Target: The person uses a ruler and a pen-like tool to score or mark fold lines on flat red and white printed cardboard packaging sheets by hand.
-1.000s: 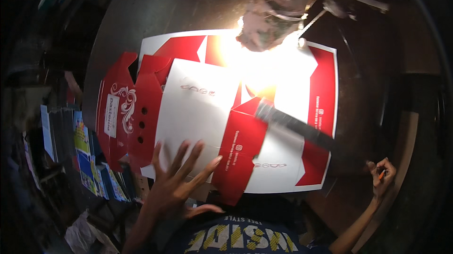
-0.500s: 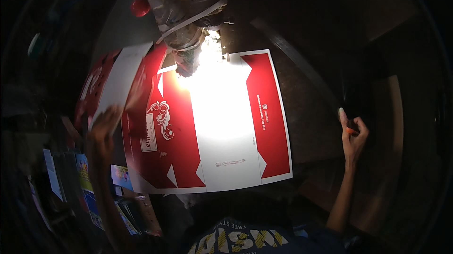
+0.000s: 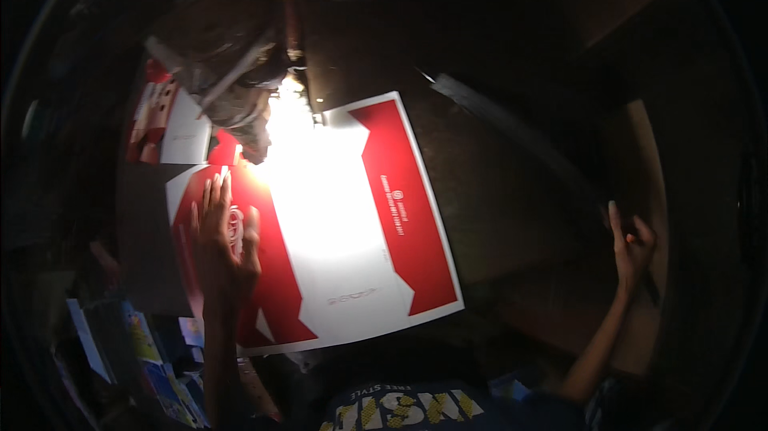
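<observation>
A large red-and-white printed sheet (image 3: 420, 271) lies under a glaring light, its middle washed out. My left hand (image 3: 220, 239) rests on the sheet's red left panel, fingers stretched forward and thumb apart. Off to the right, away from the sheet, is my right hand (image 3: 634, 251). Its index finger points forward while the other fingers curl in. A dark end shows below that hand, but what it holds is too dim to make out. Another red-and-white printed piece (image 3: 186, 136) lies beyond my left hand, partly behind a wrapped machine part.
A bulky machine part in wrinkled wrapping (image 3: 232, 91) stands over the sheet's far left, beside the bright lamp (image 3: 292, 107). A long pale strip (image 3: 496, 123) runs slantwise toward my right hand. Colourful printed boxes or booklets (image 3: 144, 343) lie at the lower left. Surroundings are dark.
My left hand has come off the other printed piece and now lies flat on the large sheet. That piece sits farther off. The orange bit in my right hand no longer shows. The view has shifted.
</observation>
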Demonstrator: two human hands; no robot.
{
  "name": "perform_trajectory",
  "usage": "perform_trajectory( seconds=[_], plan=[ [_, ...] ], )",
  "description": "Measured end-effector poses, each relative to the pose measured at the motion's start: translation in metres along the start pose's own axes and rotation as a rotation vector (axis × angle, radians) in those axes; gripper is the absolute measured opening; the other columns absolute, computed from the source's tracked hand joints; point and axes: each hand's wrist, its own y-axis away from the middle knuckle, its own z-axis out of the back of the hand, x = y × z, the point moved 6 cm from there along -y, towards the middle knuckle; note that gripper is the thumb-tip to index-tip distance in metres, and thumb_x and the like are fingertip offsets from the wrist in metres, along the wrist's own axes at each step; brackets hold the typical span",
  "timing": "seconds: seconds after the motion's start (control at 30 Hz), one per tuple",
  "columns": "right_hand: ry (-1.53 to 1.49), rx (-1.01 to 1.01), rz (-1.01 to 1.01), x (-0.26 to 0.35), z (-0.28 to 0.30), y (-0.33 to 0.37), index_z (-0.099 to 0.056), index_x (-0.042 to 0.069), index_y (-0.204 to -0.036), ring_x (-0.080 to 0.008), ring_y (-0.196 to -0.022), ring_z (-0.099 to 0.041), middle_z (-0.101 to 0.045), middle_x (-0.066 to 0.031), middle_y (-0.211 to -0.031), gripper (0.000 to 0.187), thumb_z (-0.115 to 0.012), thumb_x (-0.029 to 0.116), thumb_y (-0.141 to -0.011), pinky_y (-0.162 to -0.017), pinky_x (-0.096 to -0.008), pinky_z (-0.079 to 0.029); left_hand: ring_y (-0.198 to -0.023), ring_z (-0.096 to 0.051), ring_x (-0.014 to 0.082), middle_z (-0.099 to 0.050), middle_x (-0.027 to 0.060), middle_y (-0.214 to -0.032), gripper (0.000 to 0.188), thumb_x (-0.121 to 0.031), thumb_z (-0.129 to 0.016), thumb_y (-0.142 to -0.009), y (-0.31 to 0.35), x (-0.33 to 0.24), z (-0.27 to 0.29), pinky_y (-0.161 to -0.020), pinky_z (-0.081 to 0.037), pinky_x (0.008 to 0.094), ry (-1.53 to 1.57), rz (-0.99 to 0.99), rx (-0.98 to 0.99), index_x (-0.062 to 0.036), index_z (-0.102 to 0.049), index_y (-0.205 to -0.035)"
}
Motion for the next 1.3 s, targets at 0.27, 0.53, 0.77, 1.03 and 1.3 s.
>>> perform_trajectory(
  seconds=[0.27,0.53,0.77,1.03,1.3],
  plan=[
    [-0.086,0.257,0.718,0.023,-0.064,-0.057,-0.052,0.008,-0.094,-0.0106,-0.062,-0.05,-0.052,0.0015,-0.076,0.042,-0.089,0.017,-0.075,-0.11,-0.0454,-0.039,-0.151,-0.018,0.0373,-0.026,0.0174,-0.161,0.094,-0.074,-0.054,-0.083,0.028,-0.026,-0.037,-0.121,-0.009,0.0598,-0.084,-0.16,0.273,-0.0153,-0.035,-0.154],
    [-0.051,0.383,0.952,0.143,-0.133,-0.021,-0.052,0.007,-0.067,-0.0148,-0.057,-0.045,-0.045,-0.0022,-0.064,0.052,-0.091,0.042,-0.068,-0.061,-0.0304,-0.035,-0.144,-0.038,0.0285,-0.051,0.0104,-0.147,0.062,-0.029,-0.074,-0.087,0.019,-0.053,-0.013,-0.121,-0.02,0.0515,0.321,-0.08,0.074,-0.0147,-0.052,-0.143],
    [-0.098,0.278,1.069,0.174,-0.133,0.011,-0.06,0.004,-0.086,-0.0206,-0.084,-0.057,-0.057,-0.0054,-0.088,0.035,-0.084,0.027,-0.073,-0.076,-0.0361,-0.045,-0.141,-0.043,0.0314,-0.057,0.0063,-0.142,0.037,-0.026,-0.068,-0.09,0.003,-0.076,-0.059,-0.121,-0.015,0.0581,0.317,-0.29,0.183,-0.0344,-0.068,-0.126],
    [-0.065,0.371,1.122,0.178,-0.14,0.056,-0.076,0.003,-0.099,-0.0231,-0.084,-0.055,-0.067,-0.0057,-0.093,0.04,-0.087,0.03,-0.071,-0.071,-0.0347,-0.045,-0.137,-0.047,0.0328,-0.056,0.0064,-0.144,0.037,-0.034,-0.072,-0.085,0.011,-0.066,-0.07,-0.119,-0.018,0.0609,0.241,-0.313,0.143,-0.0433,-0.069,-0.121],
    [-0.008,0.376,1.145,0.183,-0.147,0.061,-0.078,0.01,-0.093,-0.018,-0.082,-0.055,-0.069,0.0015,-0.09,0.035,-0.087,0.036,-0.072,-0.069,-0.0337,-0.041,-0.133,-0.051,0.0374,-0.057,0.0098,-0.142,0.041,-0.035,-0.075,-0.082,0.011,-0.071,-0.066,-0.118,-0.018,0.0621,0.314,-0.241,0.137,-0.0446,-0.067,-0.121]
  ],
)
